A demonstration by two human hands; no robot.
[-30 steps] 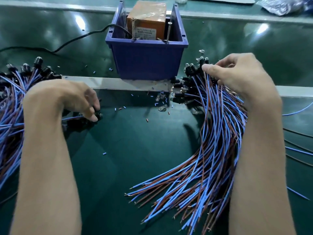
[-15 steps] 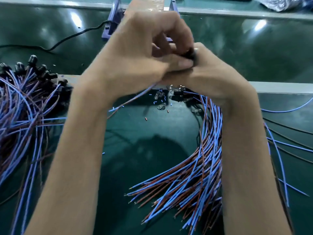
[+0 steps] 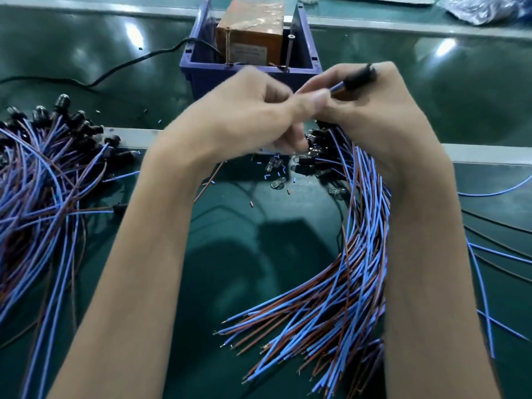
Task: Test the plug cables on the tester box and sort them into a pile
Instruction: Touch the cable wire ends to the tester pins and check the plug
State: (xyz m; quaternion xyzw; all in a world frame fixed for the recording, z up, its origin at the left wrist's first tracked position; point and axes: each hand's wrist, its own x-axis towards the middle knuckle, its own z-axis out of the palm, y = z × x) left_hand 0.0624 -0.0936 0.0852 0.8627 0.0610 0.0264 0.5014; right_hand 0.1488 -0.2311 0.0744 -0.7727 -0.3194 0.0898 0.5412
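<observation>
— Any writing to read?
— Only a pale label (image 3: 247, 51) on the brown box (image 3: 250, 30) inside the blue bin (image 3: 207, 71). Its print is too blurred to make out.
— And the hands?
— Both are just in front of the bin, hiding most of its front wall. The right hand (image 3: 371, 110) grips a plug cable (image 3: 359, 77) by its black plug. The left hand (image 3: 244, 116), blurred, pinches the wires right beside the plug.
— What lies around the bin?
— The left pile (image 3: 43, 174) of cables lies left of it. The right pile (image 3: 345, 283) runs under the right forearm. A black cord (image 3: 129, 64) trails from its left side, and small clear pieces (image 3: 276, 174) lie in front.
</observation>
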